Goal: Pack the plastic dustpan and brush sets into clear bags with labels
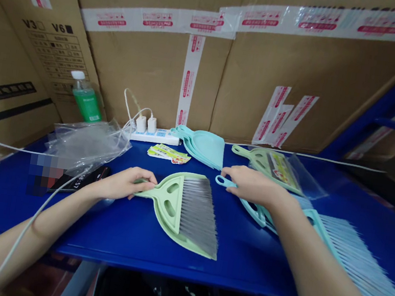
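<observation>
A green mini dustpan with a grey-bristled brush [188, 211] nested in it lies on the blue table [125, 233]. My left hand [127, 183] is closed around its handle. My right hand [253, 185] rests curled over the handles of a pile of light blue brushes [348, 254] that stretches to the right. A stack of light blue dustpans [205, 145] stands behind, and a green set packed in a clear bag [279, 169] lies at the back right.
Clear plastic bags [85, 143] lie at the left, over a dark phone [79, 179]. A white power strip [155, 135] with chargers, a green bottle [86, 98] and paper labels [167, 154] sit at the back. Cardboard boxes [267, 79] wall the rear. A white cable [25, 228] crosses my left arm.
</observation>
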{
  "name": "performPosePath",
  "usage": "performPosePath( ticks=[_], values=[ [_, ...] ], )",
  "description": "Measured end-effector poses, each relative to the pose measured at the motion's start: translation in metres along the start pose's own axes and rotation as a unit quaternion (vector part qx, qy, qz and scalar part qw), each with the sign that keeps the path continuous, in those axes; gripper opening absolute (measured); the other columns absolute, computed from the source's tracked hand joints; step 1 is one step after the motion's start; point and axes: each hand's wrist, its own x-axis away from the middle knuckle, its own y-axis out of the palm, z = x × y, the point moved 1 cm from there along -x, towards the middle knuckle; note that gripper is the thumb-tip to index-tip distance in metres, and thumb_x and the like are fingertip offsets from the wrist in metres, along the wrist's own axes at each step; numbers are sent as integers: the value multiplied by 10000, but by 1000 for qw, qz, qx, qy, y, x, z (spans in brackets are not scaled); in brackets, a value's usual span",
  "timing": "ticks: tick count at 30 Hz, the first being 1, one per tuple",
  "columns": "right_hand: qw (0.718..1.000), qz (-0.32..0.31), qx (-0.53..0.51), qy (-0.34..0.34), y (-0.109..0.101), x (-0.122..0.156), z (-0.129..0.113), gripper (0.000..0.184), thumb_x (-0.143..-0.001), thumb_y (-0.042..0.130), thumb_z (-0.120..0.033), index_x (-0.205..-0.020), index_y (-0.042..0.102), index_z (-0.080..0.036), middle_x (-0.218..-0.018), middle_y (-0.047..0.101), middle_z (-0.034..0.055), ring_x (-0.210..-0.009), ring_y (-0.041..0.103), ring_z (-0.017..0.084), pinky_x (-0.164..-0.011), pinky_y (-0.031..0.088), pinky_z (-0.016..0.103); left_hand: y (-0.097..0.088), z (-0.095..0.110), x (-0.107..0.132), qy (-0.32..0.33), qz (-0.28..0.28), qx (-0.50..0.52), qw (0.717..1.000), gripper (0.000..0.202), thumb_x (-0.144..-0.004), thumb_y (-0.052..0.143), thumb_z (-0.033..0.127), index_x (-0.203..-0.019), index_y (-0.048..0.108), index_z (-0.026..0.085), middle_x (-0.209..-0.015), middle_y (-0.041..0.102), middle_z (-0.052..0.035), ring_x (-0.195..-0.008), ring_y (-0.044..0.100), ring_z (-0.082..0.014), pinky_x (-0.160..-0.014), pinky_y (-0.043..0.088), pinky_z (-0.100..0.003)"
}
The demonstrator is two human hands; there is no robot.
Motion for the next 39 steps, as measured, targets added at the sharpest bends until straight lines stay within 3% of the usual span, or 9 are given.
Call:
performPosePath(
  ticks=[7, 13, 19, 28, 33, 39],
  values=[
    [995, 93, 14, -43, -8, -11, -21, 273, -868, 531, -180, -1122, 625, -146, -1072, 653, 135, -986, 616, 258, -769, 471, 322, -1, 6, 5, -8, -26, -50, 998, 384, -848, 420, 523, -774, 525, 162, -658, 428, 34, -569, 383, -97, -487, 357, -189],
    [977, 120, 85, -151, -20, -47, -53, 236, -865, 532, -97, -1061, 664, -98, -1032, 672, 142, -1005, 587, 270, -768, 426, 327, -1, 7, 4, 16, -14, -115, 993, 321, -861, 384, 440, -732, 493, 167, -650, 438, 42, -604, 362, -105, -571, 299, -210],
    [963, 149, 117, -191, -22, -71, -66, 192, -882, 518, -87, -898, 709, -79, -882, 699, 129, -994, 541, 263, -764, 364, 325, 1, 7, 4, 9, -11, -114, 993, 309, -848, 365, 429, -704, 464, 173, -646, 407, 41, -612, 355, -113, -580, 292, -220],
    [957, 202, 106, -178, -24, -64, -62, 165, -890, 539, -140, -862, 698, -109, -813, 693, 120, -871, 578, 243, -696, 331, 316, 2, 8, 4, 22, -5, -104, 994, 300, -848, 373, 414, -686, 456, 175, -626, 404, 47, -594, 340, -106, -577, 290, -217],
    [972, 167, 79, -146, -25, -62, -63, 106, -854, 607, -151, -822, 703, -120, -819, 702, 112, -792, 620, 225, -609, 307, 289, 2, 7, 4, 21, -3, -101, 995, 300, -844, 380, 417, -693, 467, 173, -624, 405, 47, -591, 339, -106, -572, 287, -215],
    [973, 174, 62, -136, -24, -59, -60, 163, -896, 544, -152, -881, 705, -130, -870, 698, 96, -801, 628, 206, -556, 276, 274, 2, 7, 4, 22, -3, -109, 994, 298, -847, 378, 414, -706, 477, 170, -642, 420, 43, -610, 355, -108, -587, 299, -214]
  ],
)
